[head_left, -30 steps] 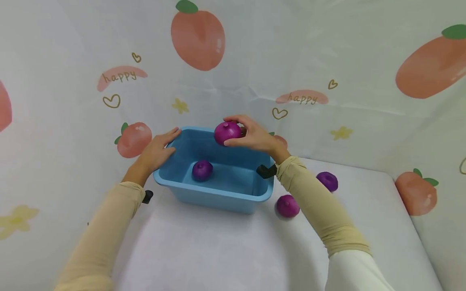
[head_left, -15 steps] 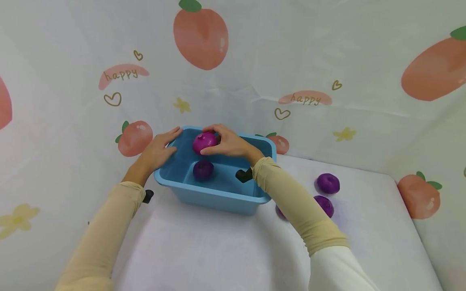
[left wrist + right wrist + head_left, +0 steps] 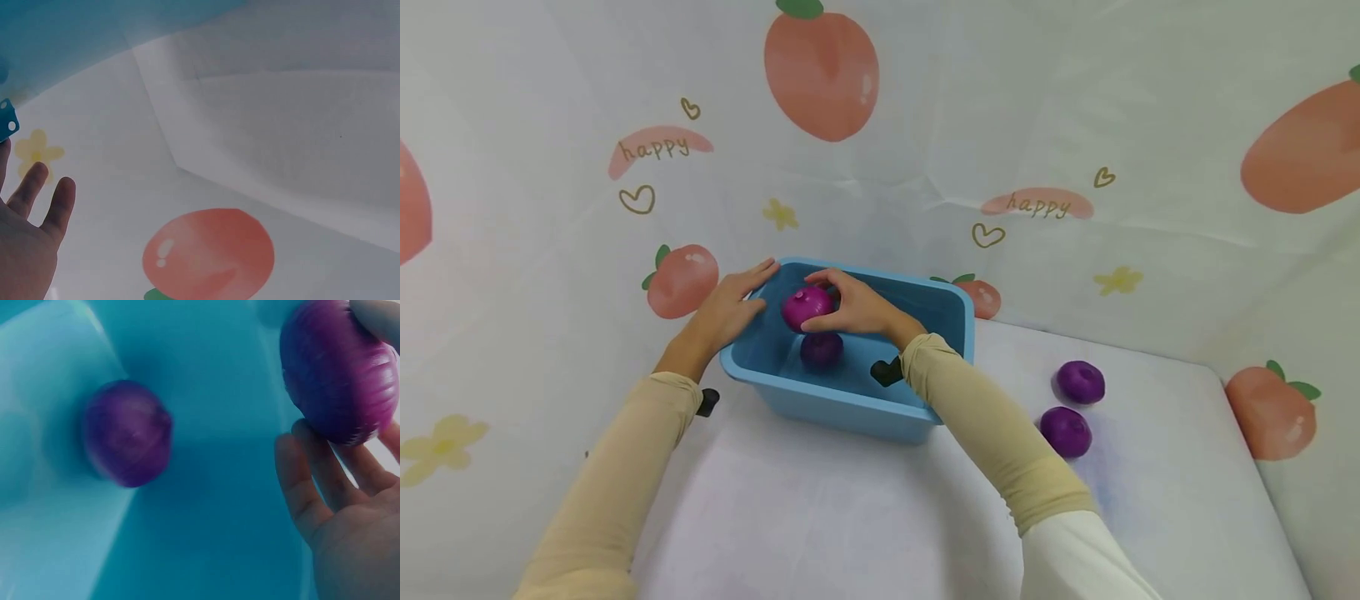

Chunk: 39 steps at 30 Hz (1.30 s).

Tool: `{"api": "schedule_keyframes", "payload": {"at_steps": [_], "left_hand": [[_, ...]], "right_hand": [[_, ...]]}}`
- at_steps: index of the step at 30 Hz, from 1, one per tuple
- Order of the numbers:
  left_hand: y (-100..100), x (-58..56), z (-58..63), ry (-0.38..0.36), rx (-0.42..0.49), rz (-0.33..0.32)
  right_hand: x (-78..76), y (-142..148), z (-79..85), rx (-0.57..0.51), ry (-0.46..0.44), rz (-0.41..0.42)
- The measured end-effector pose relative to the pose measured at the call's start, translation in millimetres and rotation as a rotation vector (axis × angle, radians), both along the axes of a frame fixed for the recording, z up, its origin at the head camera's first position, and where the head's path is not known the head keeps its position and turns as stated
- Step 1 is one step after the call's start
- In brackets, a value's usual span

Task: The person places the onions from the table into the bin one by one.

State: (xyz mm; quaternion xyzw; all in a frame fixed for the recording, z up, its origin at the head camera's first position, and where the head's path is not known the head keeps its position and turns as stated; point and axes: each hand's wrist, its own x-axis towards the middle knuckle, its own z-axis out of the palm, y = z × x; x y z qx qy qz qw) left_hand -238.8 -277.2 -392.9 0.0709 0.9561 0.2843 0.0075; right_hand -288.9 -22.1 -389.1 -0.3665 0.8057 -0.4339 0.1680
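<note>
A blue plastic basin (image 3: 842, 406) stands on the table. Inside its left part lies a purple onion (image 3: 822, 351), seen also in the right wrist view as a dark onion (image 3: 128, 433). My right hand (image 3: 865, 310) holds a brighter magenta onion (image 3: 807, 308) between thumb and fingers, low within the basin's mouth, above and slightly behind the lying one. My left hand (image 3: 730, 308) rests on the basin's left end, thumb at the rim. In the left wrist view its fingers (image 3: 60, 206) look straight and spread.
Two more purple onions, a rear onion (image 3: 1081, 382) and a front onion (image 3: 1065, 432), lie on the white-covered table (image 3: 1157, 467) right of the basin. A fruit-printed curtain (image 3: 910, 100) hangs close behind the basin.
My right hand has carried the magenta onion leftward and down into the basin's mouth. My left hand has stayed at the left end. The right sleeve now hides the magenta onion on the table.
</note>
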Motion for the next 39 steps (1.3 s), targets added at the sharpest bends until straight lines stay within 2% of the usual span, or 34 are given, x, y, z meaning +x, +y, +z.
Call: {"api": "schedule_keyframes", "payload": {"at_steps": [11, 15, 19, 31, 39], "left_hand": [[-2, -1.1, 1.1, 0.002, -0.003, 0.012], [-2, 1.8, 1.7, -0.002, 0.005, 0.019], [-5, 3.6, 2.8, 0.0, 0.01, 0.023], [-5, 4.4, -2.2, -0.005, 0.023, 0.033], [-2, 3.6, -3.5, 0.002, 0.041, 0.031]], "right_hand": [[-0.3, 3, -11.3, 0.227, -0.026, 0.021], [1.6, 0, -13.3, 0.281, -0.035, 0.071], [4.4, -6, -15.1, 0.299, -0.039, 0.12], [10.9, -13, -24.2, 0.328, -0.046, 0.192], [11.4, -13, -27.0, 0.338, -0.045, 0.206]]}}
